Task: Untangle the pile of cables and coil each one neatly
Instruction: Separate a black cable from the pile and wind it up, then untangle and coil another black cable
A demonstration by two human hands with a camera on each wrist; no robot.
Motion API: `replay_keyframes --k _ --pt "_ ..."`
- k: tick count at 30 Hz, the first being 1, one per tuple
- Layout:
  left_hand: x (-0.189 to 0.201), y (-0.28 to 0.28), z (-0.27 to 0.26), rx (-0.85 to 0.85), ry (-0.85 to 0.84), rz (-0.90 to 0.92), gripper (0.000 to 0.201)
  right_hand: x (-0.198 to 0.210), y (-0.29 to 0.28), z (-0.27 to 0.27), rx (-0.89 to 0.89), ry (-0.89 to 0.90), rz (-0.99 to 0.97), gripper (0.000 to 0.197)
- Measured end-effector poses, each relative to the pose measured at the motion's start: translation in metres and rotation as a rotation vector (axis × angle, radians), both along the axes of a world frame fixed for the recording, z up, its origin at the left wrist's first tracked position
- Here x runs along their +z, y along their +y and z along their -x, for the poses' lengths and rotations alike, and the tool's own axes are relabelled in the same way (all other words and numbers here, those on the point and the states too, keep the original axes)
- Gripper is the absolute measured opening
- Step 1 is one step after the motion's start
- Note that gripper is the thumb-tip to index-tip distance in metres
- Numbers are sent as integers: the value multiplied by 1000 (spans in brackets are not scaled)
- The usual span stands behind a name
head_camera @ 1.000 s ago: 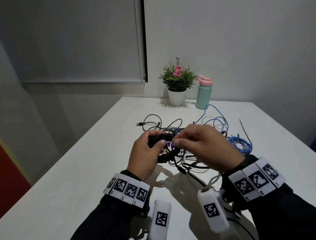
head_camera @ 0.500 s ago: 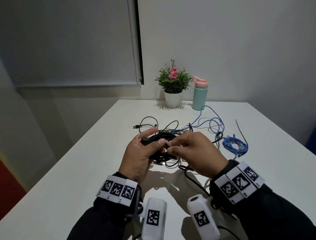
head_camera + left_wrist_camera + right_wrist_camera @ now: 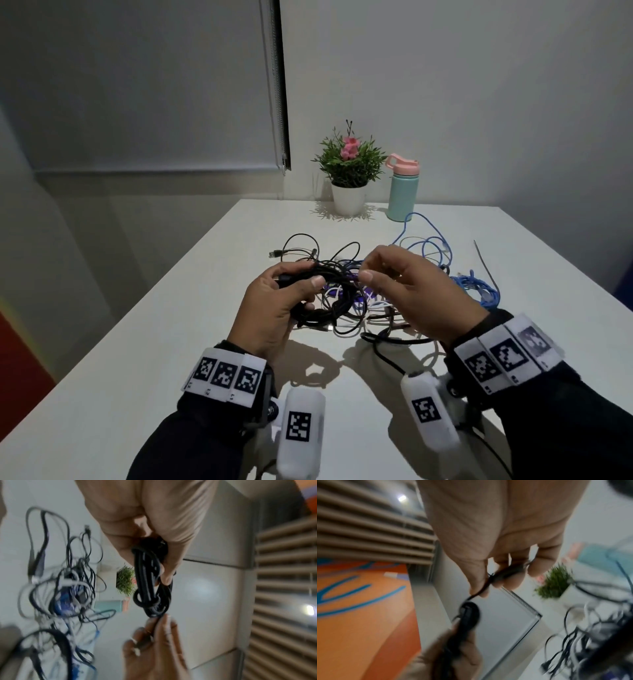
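Left hand: I see my left hand (image 3: pixel 274 308) at frame centre, fingers curled round a black coil (image 3: pixel 322 294) — several loops bunched together.
Right hand: my right hand (image 3: pixel 418 291) pinches the coil's loose end (image 3: pixel 503 573) between thumb and fingertips.
Cable pile: tangled cables (image 3: pixel 387 274) lie on the white table (image 3: pixel 171 342) — just beyond both hands, mid-frame.

a count of the table

two hands were in view, the left hand (image 3: pixel 274 305) and the right hand (image 3: pixel 421 294). one coiled black cable (image 3: pixel 322 294) was held. one blue cable (image 3: pixel 476 287) lay bundled. the tangled pile (image 3: pixel 370 305) held perhaps four or five more cables, too knotted to count. one potted plant (image 3: pixel 349 171), one bottle (image 3: pixel 403 188), one table (image 3: pixel 137 342).
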State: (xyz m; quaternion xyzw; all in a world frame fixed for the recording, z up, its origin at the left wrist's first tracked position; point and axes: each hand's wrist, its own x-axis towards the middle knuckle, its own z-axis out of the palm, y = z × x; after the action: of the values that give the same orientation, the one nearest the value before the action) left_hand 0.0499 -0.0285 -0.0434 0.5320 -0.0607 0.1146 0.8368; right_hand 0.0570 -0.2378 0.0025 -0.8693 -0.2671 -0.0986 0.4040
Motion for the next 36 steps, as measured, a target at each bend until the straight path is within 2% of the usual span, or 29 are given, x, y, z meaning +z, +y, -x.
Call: replay_keyframes --k 2,5,8,10,11,14,16,18,21,23,25,27,31,36 --pt "0 -2 -1 -60 19 142 30 -3 6 4 10 -63 -9 11" --pt "-1 -6 -1 -58 40 202 35 -9 21 11 -58 -162 25 29" --pt "0 -10 1 18 30 149 35 -6 22 16 -96 -153 150 31" --pt "-2 -13 1 43 17 96 34 -3 21 20 -76 -81 143 22" --pt "-1 -14 3 32 15 71 34 -2 22 21 -74 -66 132 25" --pt "1 -18 6 -81 3 89 42 6 21 22 -108 -69 149 26" --pt "6 -15 8 -186 -9 134 60 17 16 22 -87 -30 145 26" --pt "11 -23 14 -300 22 183 75 32 -13 29 -168 -13 25 30" --pt "10 -16 9 -230 59 251 45 55 -55 -4 -211 94 -299 34" --pt "7 -11 6 -185 108 249 40 58 -86 -34 -335 177 -361 30" --pt "2 -11 4 -163 143 238 40 47 -115 -59 -509 260 -198 32" --pt "-1 -12 3 -160 170 234 38 28 -137 -77 -651 337 66 39" --pt "-10 -11 -3 -156 203 228 35 -4 -150 -95 -743 394 505 49" --pt "-20 -11 -7 -124 234 240 36 -27 -149 -117 -776 429 603 38"
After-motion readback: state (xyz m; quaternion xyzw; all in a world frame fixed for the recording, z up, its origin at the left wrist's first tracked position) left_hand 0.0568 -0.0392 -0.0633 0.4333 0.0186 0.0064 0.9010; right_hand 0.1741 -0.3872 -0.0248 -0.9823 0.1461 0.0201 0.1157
